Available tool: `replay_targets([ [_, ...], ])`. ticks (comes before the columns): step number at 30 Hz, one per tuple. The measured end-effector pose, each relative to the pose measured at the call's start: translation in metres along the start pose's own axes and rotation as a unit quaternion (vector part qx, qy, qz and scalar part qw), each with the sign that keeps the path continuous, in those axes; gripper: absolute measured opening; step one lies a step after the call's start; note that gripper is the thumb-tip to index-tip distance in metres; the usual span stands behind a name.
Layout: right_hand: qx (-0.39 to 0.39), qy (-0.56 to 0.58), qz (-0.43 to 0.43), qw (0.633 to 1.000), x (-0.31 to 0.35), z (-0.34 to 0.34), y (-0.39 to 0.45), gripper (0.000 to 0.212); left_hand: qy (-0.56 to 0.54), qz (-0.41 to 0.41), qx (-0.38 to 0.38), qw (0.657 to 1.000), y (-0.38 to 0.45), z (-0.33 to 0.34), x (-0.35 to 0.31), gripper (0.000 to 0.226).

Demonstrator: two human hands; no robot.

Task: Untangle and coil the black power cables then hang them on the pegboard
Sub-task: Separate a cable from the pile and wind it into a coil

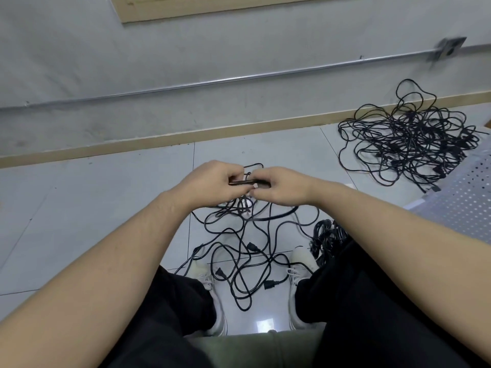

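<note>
Above tiled floor (pixel 106 208), cable (pixel 240 182) between both hands' fingers (pixel 233 176)

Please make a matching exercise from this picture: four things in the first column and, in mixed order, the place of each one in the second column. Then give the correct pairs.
Column 1
1. big cable tangle
2. pegboard
3. metal pipe
4. cable bundle

Column 2
a. runs along the grey wall
b. lies flat on the floor at the right edge
c. gripped between the left hand and the right hand
d. on the floor near the baseboard, upper right

Pairs: 1-d, 2-b, 3-a, 4-c
</note>
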State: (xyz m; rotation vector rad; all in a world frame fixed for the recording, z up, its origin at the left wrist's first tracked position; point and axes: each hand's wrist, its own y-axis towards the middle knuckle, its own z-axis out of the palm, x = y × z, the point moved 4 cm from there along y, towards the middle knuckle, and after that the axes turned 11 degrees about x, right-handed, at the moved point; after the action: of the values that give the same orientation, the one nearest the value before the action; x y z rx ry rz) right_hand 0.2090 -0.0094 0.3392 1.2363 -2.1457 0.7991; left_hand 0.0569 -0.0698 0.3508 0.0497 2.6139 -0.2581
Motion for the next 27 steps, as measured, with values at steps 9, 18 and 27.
replay_targets([
  [9, -0.195, 0.180, -0.026, 0.964, -0.014, -0.048, -0.042, 0.055, -0.162, -0.063, 0.174, 0.969, -0.002, 0.024, 0.050, 0.028],
  [18, -0.265, 0.060, 0.201, 0.941, -0.078, -0.068, -0.048, 0.039, -0.042, -0.116, -0.023, 0.992, -0.006, -0.006, 0.055, 0.042],
  [27, -0.045, -0.114, 0.037, 0.992, -0.008, -0.014, -0.011, 0.040, 0.072, -0.033, -0.031, 0.996, 0.005, 0.000, -0.003, 0.021],
])
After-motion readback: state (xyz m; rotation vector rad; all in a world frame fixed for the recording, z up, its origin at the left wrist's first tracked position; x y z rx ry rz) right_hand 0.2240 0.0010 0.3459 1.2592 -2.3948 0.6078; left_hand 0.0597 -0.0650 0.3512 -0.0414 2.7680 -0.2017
